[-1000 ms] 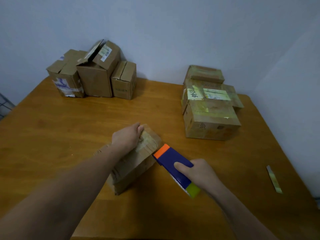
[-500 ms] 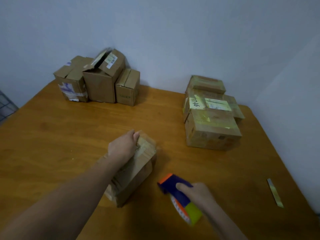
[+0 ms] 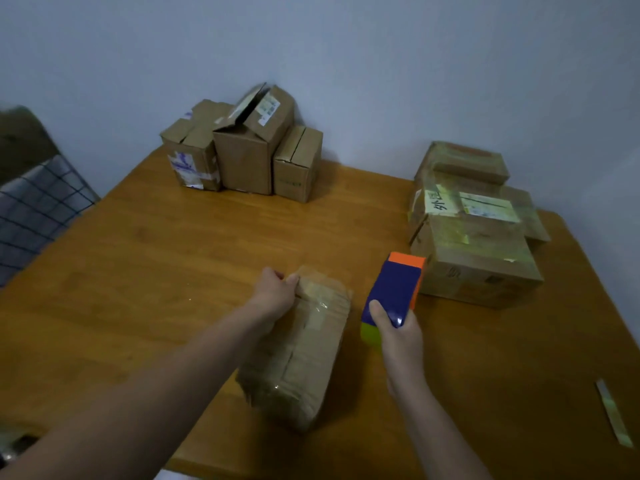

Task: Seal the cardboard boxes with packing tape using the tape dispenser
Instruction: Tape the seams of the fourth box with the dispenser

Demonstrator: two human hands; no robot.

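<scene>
1. Left hand (image 3: 275, 294) grips the far end of the cardboard box (image 3: 304, 355), with its fingers curled over the top edge and its thumb on the taped flap.
2. That box lies on the wooden table (image 3: 156, 271) near the front edge, with its long side running away from the person and clear tape along its top seam.
3. Right hand (image 3: 398, 336) is wrapped around the tape dispenser (image 3: 394, 289), with the thumb laid on its blue top.
4. The dispenser sits just to the right of the box. Its orange end points away from the person and its yellow-green end is by the palm. I cannot tell whether it touches the table.
5. A stack of taped boxes (image 3: 478, 258) stands on the right side of the table, just beyond the orange end.
6. Three more boxes (image 3: 242, 157) stand side by side against the wall at the back, and the middle one has its flaps up.
7. A loose tape strip (image 3: 613, 414) lies near the right edge, well apart from both hands.
</scene>
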